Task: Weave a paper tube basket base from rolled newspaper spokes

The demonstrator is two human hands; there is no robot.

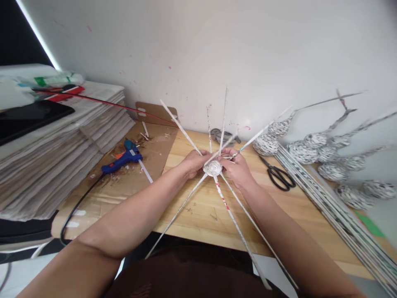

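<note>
Between my hands is a small round paper weaving [212,168], with several rolled-paper strips radiating from its middle like spokes. My left hand [196,163] pinches its left side, the thumb on top near the woven centre. On the right side, my right hand [233,165] has its fingers closed around a strip and the weaving's edge. One printed spoke [223,199] with red marks runs down toward my body. Other spokes point up toward the wall. The undersides of both hands' grips are hidden.
A blue glue gun [122,159] lies on cardboard [155,159] at left, beside a tall newspaper stack [62,165]. Black-handled scissors [279,176] rest at right, near a bundle of paper tubes [328,211]. Several woven paper pieces [302,151] stand behind the bundle, by the wall.
</note>
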